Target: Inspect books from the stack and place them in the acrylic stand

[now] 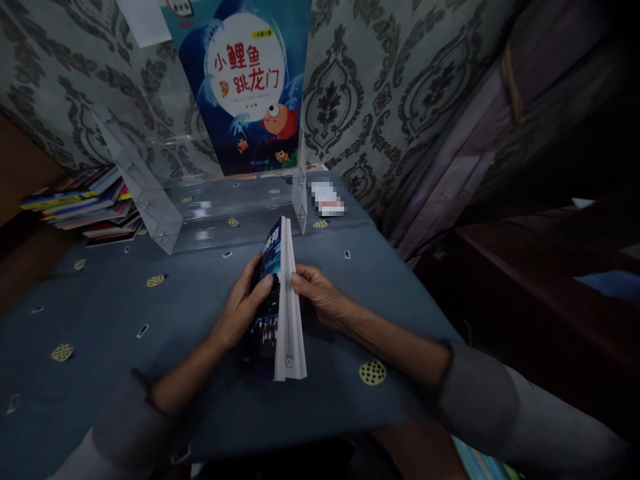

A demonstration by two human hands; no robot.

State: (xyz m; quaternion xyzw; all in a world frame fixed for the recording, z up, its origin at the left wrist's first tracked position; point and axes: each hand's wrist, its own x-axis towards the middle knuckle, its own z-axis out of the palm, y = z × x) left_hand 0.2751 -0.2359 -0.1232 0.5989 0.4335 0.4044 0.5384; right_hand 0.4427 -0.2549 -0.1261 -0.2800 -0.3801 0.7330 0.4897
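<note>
Upright between my two hands stands a book (270, 300) with a dark blue cover, its white page edges turned partly toward me. My left hand (243, 300) is closed on the cover side, the thumb lying across the dark picture. On the other side, my right hand (320, 293) grips the page edges, thumb pressed against the pages. The pages fan slightly apart at the near end. Behind the book is a clear plastic rack (240, 233) with a transparent side panel at each end. A blue picture book (260, 147) with an orange fish leans upright at the rack's back.
A stack of books (95, 200) lies left of the rack. To its right is a small blurred white item (327, 198). The blue patterned cloth (195, 360) covers the table. Patterned wallpaper (345, 87) rises behind, and a curtain (450, 160) hangs at right.
</note>
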